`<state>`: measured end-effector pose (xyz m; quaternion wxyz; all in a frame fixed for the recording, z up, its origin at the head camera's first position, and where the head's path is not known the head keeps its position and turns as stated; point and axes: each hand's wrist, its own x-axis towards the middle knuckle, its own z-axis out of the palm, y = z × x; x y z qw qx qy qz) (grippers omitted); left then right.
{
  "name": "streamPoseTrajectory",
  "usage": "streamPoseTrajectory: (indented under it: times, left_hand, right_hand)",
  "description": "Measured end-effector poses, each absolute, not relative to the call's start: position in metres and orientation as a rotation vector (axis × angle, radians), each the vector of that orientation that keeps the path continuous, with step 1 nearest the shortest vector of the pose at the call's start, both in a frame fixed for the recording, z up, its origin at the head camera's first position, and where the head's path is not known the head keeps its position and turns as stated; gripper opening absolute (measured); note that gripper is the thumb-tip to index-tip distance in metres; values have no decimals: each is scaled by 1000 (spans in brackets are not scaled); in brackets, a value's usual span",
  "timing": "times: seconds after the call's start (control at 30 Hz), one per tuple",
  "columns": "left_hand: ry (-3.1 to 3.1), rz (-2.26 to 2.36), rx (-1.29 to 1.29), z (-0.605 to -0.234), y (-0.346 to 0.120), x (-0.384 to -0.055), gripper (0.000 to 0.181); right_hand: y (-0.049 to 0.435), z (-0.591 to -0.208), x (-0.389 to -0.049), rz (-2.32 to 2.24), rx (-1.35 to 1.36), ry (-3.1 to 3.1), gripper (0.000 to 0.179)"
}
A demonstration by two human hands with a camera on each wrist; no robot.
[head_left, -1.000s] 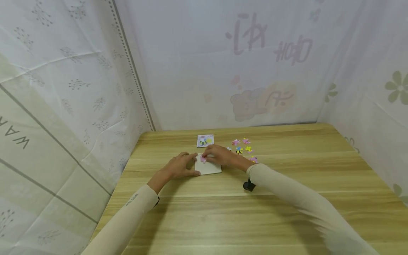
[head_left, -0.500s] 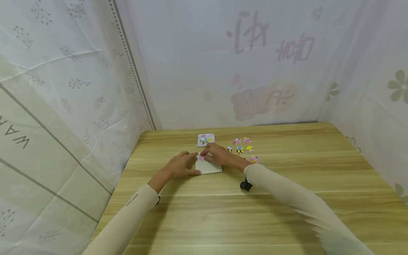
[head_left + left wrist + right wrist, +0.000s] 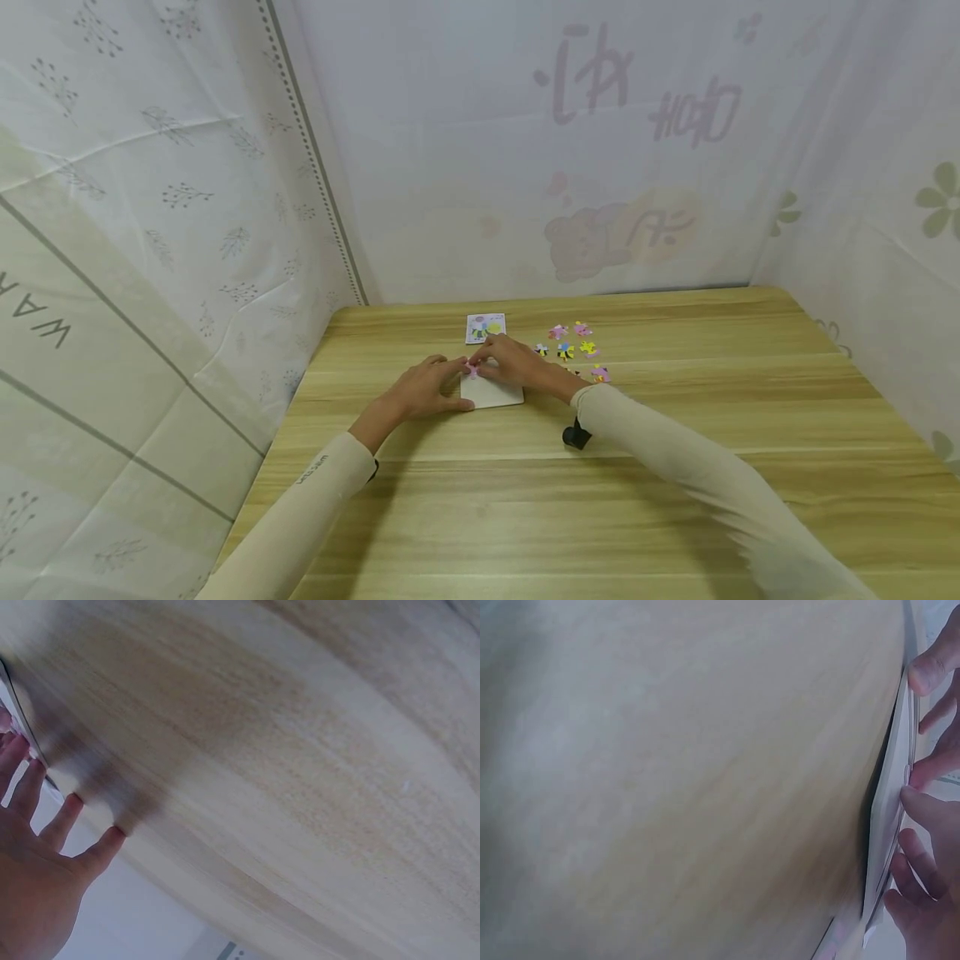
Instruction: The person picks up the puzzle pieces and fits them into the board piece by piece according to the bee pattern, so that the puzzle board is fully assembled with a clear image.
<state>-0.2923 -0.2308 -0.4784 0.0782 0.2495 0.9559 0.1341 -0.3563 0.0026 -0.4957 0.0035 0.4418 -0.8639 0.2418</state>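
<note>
A pink puzzle piece (image 3: 471, 367) is at the upper left corner of a white square puzzle board (image 3: 491, 394). My right hand (image 3: 512, 363) pinches this piece between thumb and fingers, and covers the board's upper right part. My left hand (image 3: 422, 388) rests along the board's left side, thumb at the near corner and index finger at the far corner beside the piece. In the left wrist view the fingers of my left hand (image 3: 41, 847) are spread and nearly straight. Seen edge-on in the right wrist view, the board (image 3: 885, 817) has both hands around it.
Behind the board lies a picture card (image 3: 486, 327) with a bee on it. Several loose puzzle pieces (image 3: 566, 351) are scattered to the right, partly behind my right forearm. The wooden table (image 3: 480, 508) meets patterned cloth at the back and sides.
The right hand has shifted the pink puzzle piece slightly left and away from me, into the board's upper left corner. The left hand stays at the board's left edge.
</note>
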Motion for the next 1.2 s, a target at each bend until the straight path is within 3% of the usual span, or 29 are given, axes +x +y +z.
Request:
streamPoseTrajectory:
  times: [0.53,1.2]
  left_hand:
    - [2847,378,679,-475,-229,-291,95]
    - [2837,441,694,-475,-230,-289,95]
  right_hand:
    - [49,-488,-369,800,1193,-2876,31]
    - [115,-484,-389,803,1103,-2836,32]
